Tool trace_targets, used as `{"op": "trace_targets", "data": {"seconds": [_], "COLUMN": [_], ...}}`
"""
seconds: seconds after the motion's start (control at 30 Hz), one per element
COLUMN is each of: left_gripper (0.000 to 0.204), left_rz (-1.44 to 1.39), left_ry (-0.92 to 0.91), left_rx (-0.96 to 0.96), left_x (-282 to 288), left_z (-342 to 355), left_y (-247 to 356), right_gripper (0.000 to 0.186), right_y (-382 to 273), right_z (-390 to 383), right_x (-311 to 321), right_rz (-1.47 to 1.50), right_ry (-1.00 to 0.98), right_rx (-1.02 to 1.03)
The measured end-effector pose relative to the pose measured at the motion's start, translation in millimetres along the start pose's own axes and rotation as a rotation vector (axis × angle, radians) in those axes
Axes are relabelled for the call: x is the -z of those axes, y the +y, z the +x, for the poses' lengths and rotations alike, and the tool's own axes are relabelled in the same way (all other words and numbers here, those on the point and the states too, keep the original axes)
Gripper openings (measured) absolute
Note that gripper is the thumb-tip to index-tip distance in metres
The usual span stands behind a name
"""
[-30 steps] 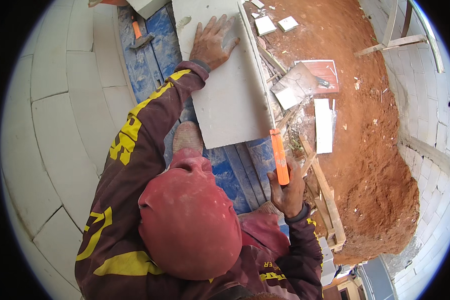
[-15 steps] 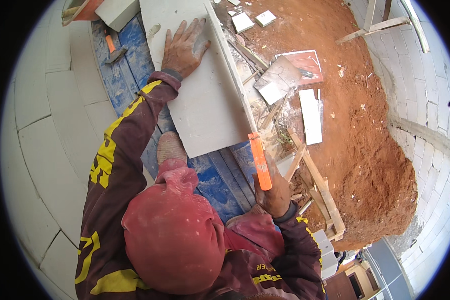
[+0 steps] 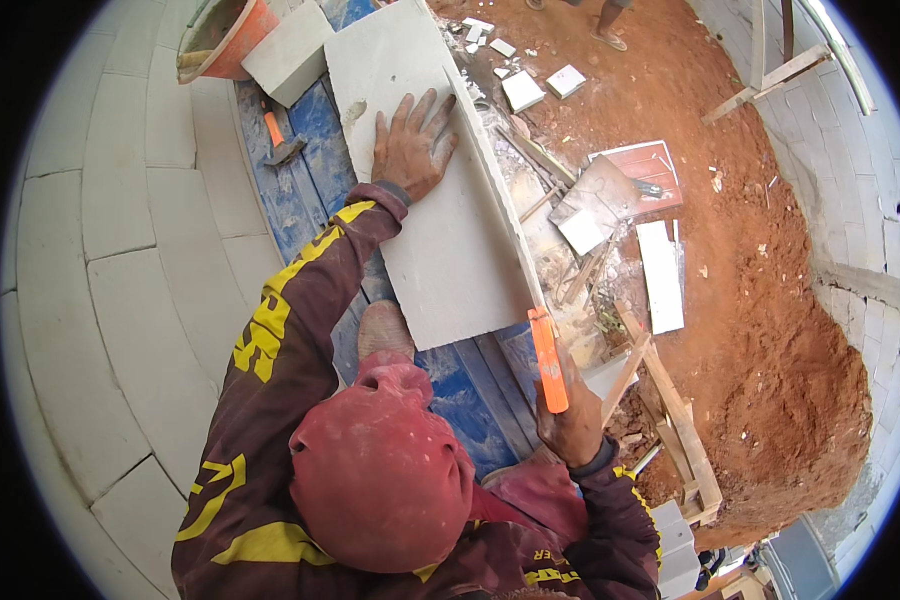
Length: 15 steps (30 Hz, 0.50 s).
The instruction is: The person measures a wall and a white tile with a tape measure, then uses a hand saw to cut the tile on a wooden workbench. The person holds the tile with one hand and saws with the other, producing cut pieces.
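Note:
A long pale grey lightweight block (image 3: 450, 250) lies on dusty blue boards, slanting from upper left towards the middle. My left hand (image 3: 412, 145) presses flat on its top, fingers spread. At the block's near right corner, my right hand (image 3: 573, 415) is closed round an orange-handled tool (image 3: 548, 362). The handle is flat and lines up with the block's long right edge. I cannot make out a blade apart from that edge. My knee in dusty red trousers (image 3: 380, 475) is below the block, with my foot (image 3: 385, 330) beside its left edge.
A hammer (image 3: 278, 135) with an orange grip lies on the blue boards (image 3: 460, 390). Behind it are an orange bucket (image 3: 245, 45) and another block (image 3: 290, 55). A block wall (image 3: 160, 330) runs along the left. Right are timber pieces (image 3: 675, 410), red soil and another person's foot (image 3: 610, 38).
The whole view has shifted, so everything sits farther right and lower. Another person's feet have come into sight at the top. Both hands keep the same hold on block and tool.

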<state>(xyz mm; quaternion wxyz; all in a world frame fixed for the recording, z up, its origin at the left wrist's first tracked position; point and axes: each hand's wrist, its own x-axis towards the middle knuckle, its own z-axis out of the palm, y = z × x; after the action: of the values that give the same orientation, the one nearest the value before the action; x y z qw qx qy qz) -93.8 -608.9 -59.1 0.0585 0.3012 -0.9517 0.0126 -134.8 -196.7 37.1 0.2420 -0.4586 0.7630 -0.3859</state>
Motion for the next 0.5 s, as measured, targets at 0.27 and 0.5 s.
{"op": "trace_targets", "data": {"seconds": [0.27,0.5], "left_gripper": [0.060,0.058], "left_rz": [0.009,-0.009], "left_ry": [-0.027,-0.012], "left_rx": [0.037,0.038], "left_x": [0.3,-5.5], "left_z": [2.2,2.0], "left_y": [4.7,2.1], "right_gripper": [0.063,0.065], "right_y": [0.0,-3.5], "right_z": [2.8,7.5], "right_x": [4.8,5.3], "right_rz": [0.082,0.081], "right_ry": [0.029,0.016], "right_rx": [0.011,-0.015]}}
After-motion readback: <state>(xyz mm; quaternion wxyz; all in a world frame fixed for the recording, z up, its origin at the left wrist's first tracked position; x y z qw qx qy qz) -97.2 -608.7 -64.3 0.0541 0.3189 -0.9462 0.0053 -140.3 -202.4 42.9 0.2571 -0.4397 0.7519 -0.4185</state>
